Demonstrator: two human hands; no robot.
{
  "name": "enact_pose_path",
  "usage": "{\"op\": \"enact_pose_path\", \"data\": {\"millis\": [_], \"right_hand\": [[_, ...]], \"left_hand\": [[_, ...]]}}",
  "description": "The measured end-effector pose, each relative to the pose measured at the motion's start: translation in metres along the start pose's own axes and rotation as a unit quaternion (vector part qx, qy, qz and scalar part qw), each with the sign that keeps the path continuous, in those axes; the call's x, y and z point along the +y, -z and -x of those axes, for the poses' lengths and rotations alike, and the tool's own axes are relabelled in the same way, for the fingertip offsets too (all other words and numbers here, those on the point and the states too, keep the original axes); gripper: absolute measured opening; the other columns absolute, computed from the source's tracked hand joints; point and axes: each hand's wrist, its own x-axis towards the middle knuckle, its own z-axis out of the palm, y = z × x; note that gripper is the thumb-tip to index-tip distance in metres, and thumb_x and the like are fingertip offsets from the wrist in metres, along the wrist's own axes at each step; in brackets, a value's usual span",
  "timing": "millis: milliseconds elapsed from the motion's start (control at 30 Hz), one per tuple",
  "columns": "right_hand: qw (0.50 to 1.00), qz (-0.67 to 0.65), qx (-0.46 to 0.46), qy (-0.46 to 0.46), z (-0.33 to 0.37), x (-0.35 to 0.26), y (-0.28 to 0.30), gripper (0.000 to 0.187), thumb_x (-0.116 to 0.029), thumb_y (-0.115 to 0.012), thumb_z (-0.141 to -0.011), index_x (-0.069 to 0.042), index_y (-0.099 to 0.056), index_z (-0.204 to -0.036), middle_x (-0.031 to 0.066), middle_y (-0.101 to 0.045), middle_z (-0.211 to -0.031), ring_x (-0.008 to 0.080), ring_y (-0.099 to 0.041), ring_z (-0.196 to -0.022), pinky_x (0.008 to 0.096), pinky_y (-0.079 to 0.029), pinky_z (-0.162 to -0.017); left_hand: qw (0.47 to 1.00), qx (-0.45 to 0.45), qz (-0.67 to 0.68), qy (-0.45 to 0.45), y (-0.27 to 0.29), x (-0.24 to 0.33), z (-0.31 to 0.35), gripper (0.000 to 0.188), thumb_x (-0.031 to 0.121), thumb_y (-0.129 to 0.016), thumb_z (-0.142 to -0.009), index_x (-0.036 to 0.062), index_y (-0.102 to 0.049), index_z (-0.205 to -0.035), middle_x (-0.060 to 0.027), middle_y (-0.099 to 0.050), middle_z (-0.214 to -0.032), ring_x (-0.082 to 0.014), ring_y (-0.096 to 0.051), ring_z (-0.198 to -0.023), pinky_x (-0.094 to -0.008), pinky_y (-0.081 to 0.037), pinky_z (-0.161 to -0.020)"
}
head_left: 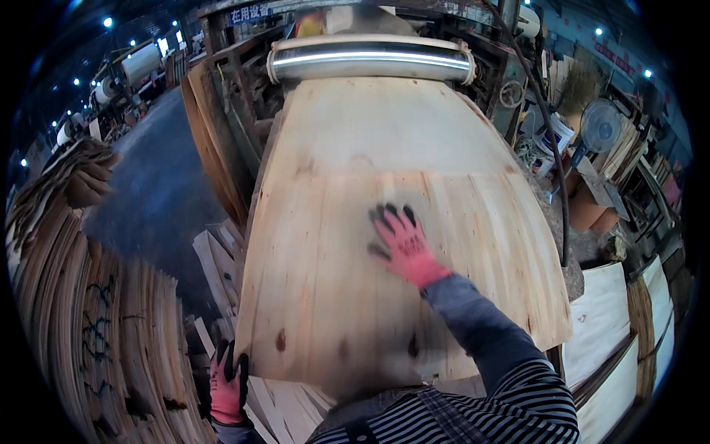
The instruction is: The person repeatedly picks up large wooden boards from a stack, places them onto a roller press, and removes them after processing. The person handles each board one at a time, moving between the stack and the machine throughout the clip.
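A wide sheet of pale wood veneer (473, 296) lies before me, with a few dark knots near its front edge. A smoother, paler sheet (392, 122) extends beyond it to a shiny metal roller (370, 65). My right hand (405, 248), in a pink glove with black fingertips, rests on the middle of the veneer with its fingers spread, holding nothing. At the sheet's near left corner is my left hand (228, 383), gloved the same way. Its fingers point up and stand apart beside the edge; no grip on the sheet is visible.
Tall stacked veneer (133, 333) fills the left side, with loose wood strips (216, 266) between it and the work surface. At right are a fan (600, 126), a white bucket (556, 135), a dark hanging cable (553, 140) and pale sheets (600, 314).
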Motion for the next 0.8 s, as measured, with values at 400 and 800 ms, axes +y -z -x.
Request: {"op": "enact_pose_path", "data": {"millis": [400,800], "right_hand": [[0.985,-0.038,-0.078,-0.152,0.245,-0.082,0.12,0.077,-0.018,-0.068,-0.063,0.001,-0.032,-0.129,0.0217,-0.032,-0.132,0.0348,-0.032,-0.122,0.042,-0.027,-0.1],[0.988,0.09,0.06,-0.111,0.192,-0.112,0.213,0.043,-0.03,-0.061,-0.069,-0.002,-0.057,-0.101,0.0149,-0.058,-0.1,0.0336,-0.056,-0.088,0.0411,-0.045,-0.077]], "left_hand": [[0.905,0.149,0.347,-0.196,0.084,0.081,-0.053,0.028,0.007,-0.046,-0.08,-0.0019,-0.057,-0.104,-0.0151,-0.056,-0.105,-0.0231,-0.057,-0.088,-0.0298,-0.046,-0.072],[0.813,0.188,0.534,-0.137,0.086,0.006,0.003,0.043,0.017,-0.045,-0.088,0.0067,-0.036,-0.129,-0.014,-0.039,-0.13,-0.0302,-0.044,-0.114,-0.0443,-0.04,-0.093]]}}
